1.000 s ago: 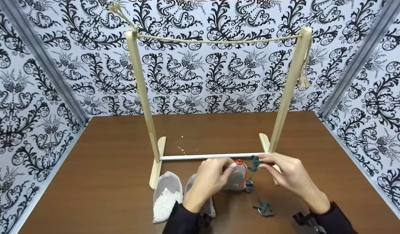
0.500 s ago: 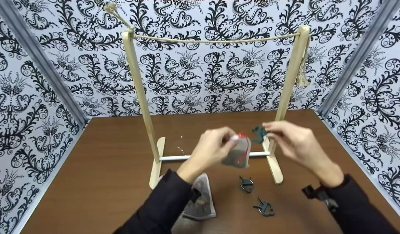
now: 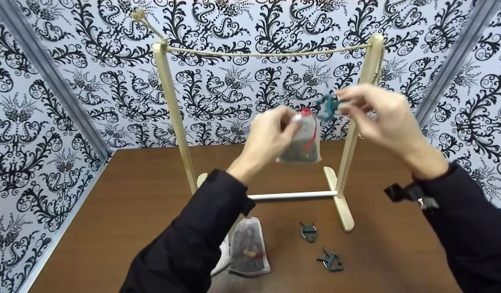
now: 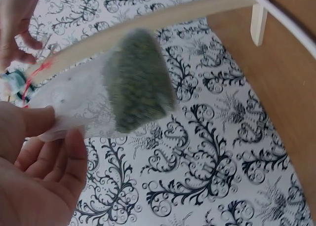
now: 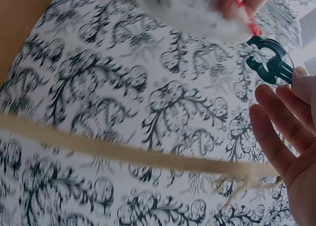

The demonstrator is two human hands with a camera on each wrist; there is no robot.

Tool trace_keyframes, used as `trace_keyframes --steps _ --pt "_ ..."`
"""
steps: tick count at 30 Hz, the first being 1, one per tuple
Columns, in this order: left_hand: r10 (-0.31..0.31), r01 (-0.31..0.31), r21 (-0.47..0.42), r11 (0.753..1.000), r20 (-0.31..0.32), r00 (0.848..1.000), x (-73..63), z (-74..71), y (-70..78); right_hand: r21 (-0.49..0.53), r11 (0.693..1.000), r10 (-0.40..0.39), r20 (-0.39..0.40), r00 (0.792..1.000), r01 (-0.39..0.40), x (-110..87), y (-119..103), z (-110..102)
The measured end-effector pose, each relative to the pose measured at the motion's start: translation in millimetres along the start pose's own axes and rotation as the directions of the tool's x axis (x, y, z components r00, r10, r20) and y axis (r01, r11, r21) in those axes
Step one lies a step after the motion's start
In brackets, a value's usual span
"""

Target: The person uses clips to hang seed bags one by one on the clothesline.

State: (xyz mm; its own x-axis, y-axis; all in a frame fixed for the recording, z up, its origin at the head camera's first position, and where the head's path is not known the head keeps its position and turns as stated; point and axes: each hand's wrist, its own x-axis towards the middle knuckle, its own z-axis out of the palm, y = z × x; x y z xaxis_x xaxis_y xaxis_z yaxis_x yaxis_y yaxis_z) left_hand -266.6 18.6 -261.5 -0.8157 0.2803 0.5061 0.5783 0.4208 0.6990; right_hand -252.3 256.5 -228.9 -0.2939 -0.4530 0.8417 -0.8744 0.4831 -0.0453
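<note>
My left hand [image 3: 271, 134] pinches the top corner of a white mesh drawstring bag [image 4: 140, 83] with a red cord. Green pellet-like bits fill the bag's lower part, and it hangs in the air in front of the wooden frame. To its right, my right hand [image 3: 381, 118] pinches a dark green plastic spring clip [image 5: 270, 60] by its handles. The clip's curved jaws point toward the bag's red-corded top and stand apart in the right wrist view. Above both hands, a rope [image 3: 266, 53] runs between the frame's two posts.
Two more green clips, a nearer one [image 3: 331, 260] and a farther one [image 3: 308, 231], lie on the brown table [image 3: 381, 244]. A filled mesh bag [image 3: 249, 248] lies left of them, with a white-filled bag [image 3: 223, 258] partly behind my left sleeve. A white bar [image 3: 293, 195] joins the frame's feet.
Both hands have risen from near the table toward the rope, carrying the mesh bag and the clip. The clips and bags on the table have stayed put.
</note>
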Motion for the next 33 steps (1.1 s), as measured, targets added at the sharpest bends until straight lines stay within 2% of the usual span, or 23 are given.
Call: trace_keyframes --steps 4,8,10,15,20,27,31,33 --pt "0.026 -0.026 0.004 1.000 -0.072 0.997 15.7 -7.2 7.9 0.057 0.986 0.159 0.017 0.987 -0.159 20.8 -7 -11" --pt "0.015 -0.017 -0.011 1.000 -0.125 0.992 30.0 -15.0 11.8 0.085 0.952 0.293 0.019 0.956 -0.293 38.9 -11 -20" --pt "-0.007 0.001 -0.043 0.999 -0.151 0.989 36.7 -17.3 12.3 0.094 0.925 0.368 0.018 0.930 -0.368 47.9 -12 -25" --pt "-0.074 0.043 -0.153 0.987 -0.202 0.977 47.9 -20.6 13.5 0.218 0.823 0.535 0.018 0.845 -0.525 67.7 -10 -34" --pt "-0.100 0.051 -0.204 0.978 -0.239 0.966 51.5 -21.5 12.6 0.309 0.751 0.607 0.027 0.794 -0.584 81.4 -8 -37" --pt "-0.103 0.019 -0.300 0.954 -0.268 0.958 53.6 -20.3 12.2 0.326 0.656 0.676 0.145 0.722 -0.680 92.9 -1 -35" --pt "-0.096 0.002 -0.343 0.939 -0.256 0.962 54.9 -19.4 14.5 0.364 0.604 0.681 0.227 0.697 -0.709 93.7 4 -34" --pt "-0.093 -0.001 -0.350 0.937 -0.251 0.963 55.5 -19.2 15.9 0.378 0.587 0.676 0.258 0.690 -0.716 93.2 6 -34"
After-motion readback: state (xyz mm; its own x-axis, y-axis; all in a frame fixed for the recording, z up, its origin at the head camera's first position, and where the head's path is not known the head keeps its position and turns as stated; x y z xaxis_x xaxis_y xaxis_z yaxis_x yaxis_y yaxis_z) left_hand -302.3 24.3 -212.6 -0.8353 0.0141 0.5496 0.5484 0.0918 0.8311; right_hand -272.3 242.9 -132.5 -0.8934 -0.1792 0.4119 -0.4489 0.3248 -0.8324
